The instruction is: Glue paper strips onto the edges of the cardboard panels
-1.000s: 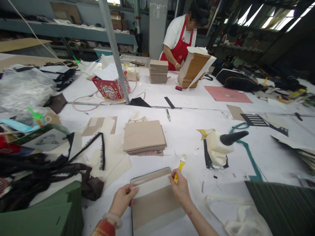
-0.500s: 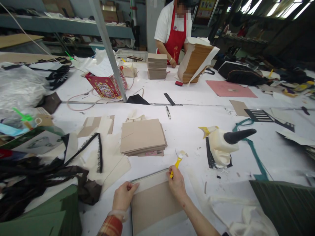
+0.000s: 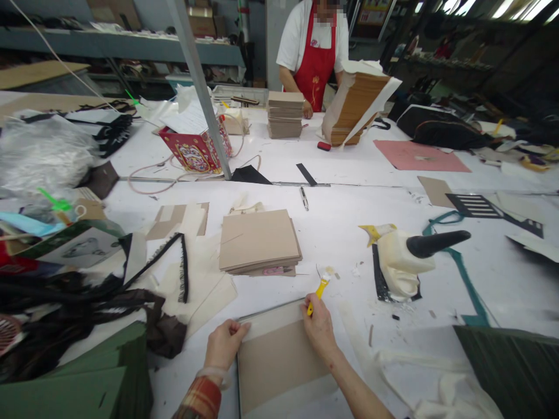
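A flat greyish-brown board [image 3: 283, 364] with pale bands along its far and near edges lies in front of me. At its far left corner my left hand [image 3: 223, 344] pinches the edge between thumb and fingers. My right hand [image 3: 319, 327] grips a yellow-handled brush [image 3: 322, 289], bristles pointing away from me. That hand also rests at the board's far right corner. Just beyond is a stack of brown boards [image 3: 261, 241]. To the right, a cream wrapped container [image 3: 395, 265] has a black handle sticking out and a yellow piece beside it.
Dark green stacked sheets stand at left [image 3: 87, 384] and right [image 3: 509, 364]. Black lace-edged fabric [image 3: 148, 317] lies left. Across the table, a person in a red apron [image 3: 315, 64] stands behind stacked boards [image 3: 285, 116] and a tall brown stack [image 3: 351, 107]. A metal post [image 3: 198, 81] rises left of centre.
The whole view has shifted slightly, so things appear a little further right. Both hands keep nearly the same hold at the board's far corners, the brush still in the right.
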Demonstrator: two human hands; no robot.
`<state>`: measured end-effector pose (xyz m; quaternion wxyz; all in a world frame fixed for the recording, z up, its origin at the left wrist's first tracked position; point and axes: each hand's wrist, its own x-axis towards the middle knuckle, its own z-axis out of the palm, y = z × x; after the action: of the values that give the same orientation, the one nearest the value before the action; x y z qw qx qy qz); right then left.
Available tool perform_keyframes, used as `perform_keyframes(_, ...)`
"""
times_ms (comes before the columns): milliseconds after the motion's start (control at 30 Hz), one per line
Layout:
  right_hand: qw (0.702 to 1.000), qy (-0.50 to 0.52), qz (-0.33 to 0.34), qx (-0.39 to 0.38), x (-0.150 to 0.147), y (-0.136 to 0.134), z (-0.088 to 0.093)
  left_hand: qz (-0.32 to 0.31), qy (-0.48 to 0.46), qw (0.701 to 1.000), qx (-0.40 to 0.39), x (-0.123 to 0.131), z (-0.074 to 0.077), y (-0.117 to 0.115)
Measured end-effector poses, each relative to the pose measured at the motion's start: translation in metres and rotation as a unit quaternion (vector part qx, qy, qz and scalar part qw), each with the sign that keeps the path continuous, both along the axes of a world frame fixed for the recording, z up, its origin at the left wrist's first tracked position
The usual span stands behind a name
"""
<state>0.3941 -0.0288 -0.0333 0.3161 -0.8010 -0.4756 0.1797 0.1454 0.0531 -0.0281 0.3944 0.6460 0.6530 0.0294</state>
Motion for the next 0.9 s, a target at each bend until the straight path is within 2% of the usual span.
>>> perform_keyframes(233,1.000,-0.019,-0.015,-0.003,-0.001,-0.002,0.003,0.023,0.018,0.999,0.018,-0.008,0.002,0.000)
perform_keyframes(333,0.999,-0.035,-0.037,0.009,0.008,-0.010,0.005,0.033,0.020,0.998,0.040,-0.017,0.014,-0.009)
perform_keyframes(400,0.997,-0.043,-0.055,0.022,0.017,-0.020,0.007,0.024,0.011,0.998,0.065,-0.027,0.033,-0.021)
perform_keyframes(500,0.996,-0.043,-0.078,0.029,0.031,-0.041,0.013,-0.006,0.035,0.986,0.165,-0.053,0.076,-0.040)
perform_keyframes(600,0.995,-0.045,-0.088,0.021,0.040,-0.066,0.020,0.000,0.166,0.941,0.295,-0.096,0.119,-0.056)
perform_keyframes(667,0.994,-0.049,-0.092,0.014,0.042,-0.080,0.022,0.029,0.274,0.909,0.313,-0.126,0.138,-0.063)
perform_keyframes(700,0.994,-0.051,-0.097,0.011,0.042,-0.086,0.023,0.043,0.315,0.901,0.294,-0.141,0.143,-0.067)
perform_keyframes(800,0.993,-0.045,-0.111,0.002,0.037,-0.100,0.027,0.060,0.373,0.900,0.216,-0.174,0.144,-0.078)
perform_keyframes(900,0.994,-0.014,-0.105,0.014,0.026,-0.109,0.038,0.047,0.362,0.908,0.207,-0.196,0.130,-0.086)
